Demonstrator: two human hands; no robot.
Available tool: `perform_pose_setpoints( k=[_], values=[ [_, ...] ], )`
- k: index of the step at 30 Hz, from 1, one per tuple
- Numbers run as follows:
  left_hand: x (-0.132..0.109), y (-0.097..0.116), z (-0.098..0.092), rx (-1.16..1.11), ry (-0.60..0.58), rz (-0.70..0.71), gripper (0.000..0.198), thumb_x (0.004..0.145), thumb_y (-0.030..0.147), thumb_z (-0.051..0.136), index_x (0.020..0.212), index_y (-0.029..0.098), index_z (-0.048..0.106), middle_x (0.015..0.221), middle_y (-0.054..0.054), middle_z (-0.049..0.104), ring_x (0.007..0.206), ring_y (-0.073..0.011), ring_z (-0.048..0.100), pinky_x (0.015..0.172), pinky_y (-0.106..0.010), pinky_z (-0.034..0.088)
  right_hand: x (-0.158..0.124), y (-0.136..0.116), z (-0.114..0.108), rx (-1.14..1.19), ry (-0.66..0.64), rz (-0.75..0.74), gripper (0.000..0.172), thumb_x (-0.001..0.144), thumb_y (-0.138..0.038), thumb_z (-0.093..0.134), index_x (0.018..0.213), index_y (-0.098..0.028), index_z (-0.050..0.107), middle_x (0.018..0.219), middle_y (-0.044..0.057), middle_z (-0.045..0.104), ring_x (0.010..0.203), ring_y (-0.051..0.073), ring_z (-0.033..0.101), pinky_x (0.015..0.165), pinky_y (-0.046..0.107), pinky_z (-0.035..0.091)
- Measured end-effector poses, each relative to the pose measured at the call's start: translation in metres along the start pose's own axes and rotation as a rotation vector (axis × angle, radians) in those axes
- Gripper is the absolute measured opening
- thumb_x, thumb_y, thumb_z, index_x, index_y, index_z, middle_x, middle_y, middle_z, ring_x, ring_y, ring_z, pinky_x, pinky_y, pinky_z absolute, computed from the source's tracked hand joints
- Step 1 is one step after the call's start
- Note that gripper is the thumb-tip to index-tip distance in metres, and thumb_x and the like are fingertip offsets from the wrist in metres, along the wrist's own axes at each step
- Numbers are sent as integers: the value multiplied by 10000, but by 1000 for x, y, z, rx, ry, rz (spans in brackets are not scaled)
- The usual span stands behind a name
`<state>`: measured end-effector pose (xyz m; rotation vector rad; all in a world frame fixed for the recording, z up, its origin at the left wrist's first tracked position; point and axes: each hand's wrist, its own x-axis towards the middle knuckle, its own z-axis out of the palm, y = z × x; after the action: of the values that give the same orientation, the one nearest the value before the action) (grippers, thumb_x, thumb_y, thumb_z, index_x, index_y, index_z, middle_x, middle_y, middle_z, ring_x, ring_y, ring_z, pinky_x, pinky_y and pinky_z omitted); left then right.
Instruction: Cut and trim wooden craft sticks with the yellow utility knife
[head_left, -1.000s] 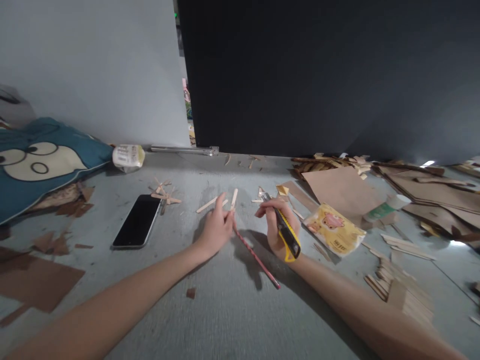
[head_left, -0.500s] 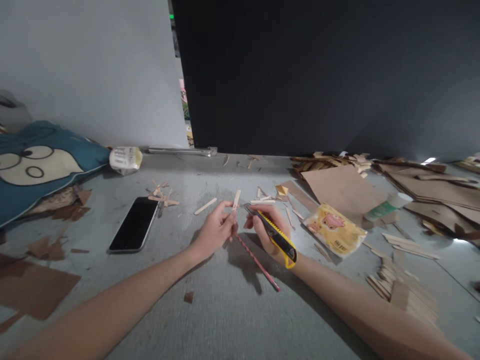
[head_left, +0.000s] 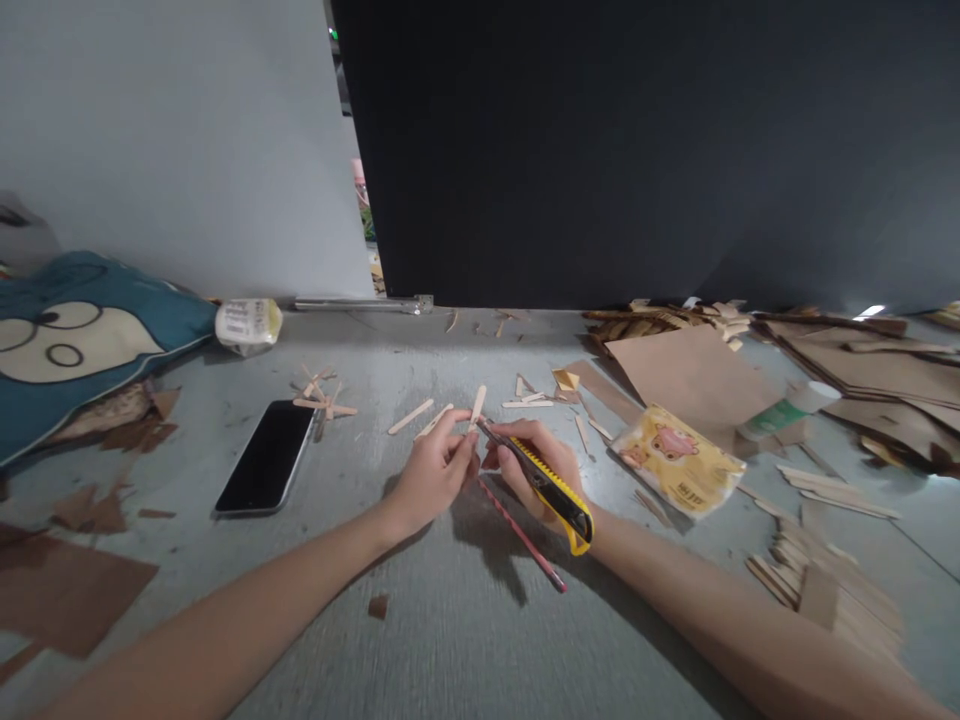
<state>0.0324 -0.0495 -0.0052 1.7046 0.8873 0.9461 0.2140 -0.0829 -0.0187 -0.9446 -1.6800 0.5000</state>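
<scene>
My left hand [head_left: 433,470] pinches a short wooden craft stick [head_left: 477,403] that stands up from its fingertips. My right hand [head_left: 541,468] is closed round a yellow and black utility knife [head_left: 546,482], whose blade end touches the stick near my left fingertips. Both hands hover just above the grey floor, close together. A red pencil [head_left: 525,540] lies on the floor under and between them.
A black phone [head_left: 265,468] lies to the left, near loose craft sticks [head_left: 410,416]. A yellow snack packet [head_left: 678,459], a green-labelled glue bottle [head_left: 776,412], cardboard sheets [head_left: 694,373] and stacked sticks [head_left: 814,585] lie to the right. A blue cushion [head_left: 75,335] sits far left.
My right hand brought the knife leftward until its tip met the stick held in my left hand. The view shifted slightly.
</scene>
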Motion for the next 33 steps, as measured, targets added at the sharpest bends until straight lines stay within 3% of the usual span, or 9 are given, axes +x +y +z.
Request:
perform_pose_setpoints(
  k=[7,15,22,33],
  values=[
    [-1,-3,0,38,13,24,439,1048,586,482,1243,198,544,604,65,561,505,-129,508,530,-247,393,-2,-2,2,-51,27,21,167,1025,-337,572,1156,-258,638,883,38,786,700,192,766,666,333,614],
    [-3,-7,-1,306,14,38,333,1080,416,420,1307,217,562,658,43,594,576,-160,571,595,-266,422,-2,-21,5,-106,47,108,152,1000,-326,583,1106,-240,649,737,8,747,569,180,700,563,300,573],
    [-5,-7,1,512,29,-16,401,1063,356,403,1402,219,569,794,-40,682,686,-206,653,642,-290,451,-6,-17,7,-11,59,210,186,991,-377,612,1122,-247,632,803,22,777,646,186,739,606,304,578],
    [2,-4,3,169,-18,-6,310,1059,452,435,1232,206,508,610,64,565,565,-177,572,599,-286,425,-3,-17,6,-33,21,223,188,1006,-363,592,1128,-234,655,788,11,755,615,171,707,576,281,545]
  ],
)
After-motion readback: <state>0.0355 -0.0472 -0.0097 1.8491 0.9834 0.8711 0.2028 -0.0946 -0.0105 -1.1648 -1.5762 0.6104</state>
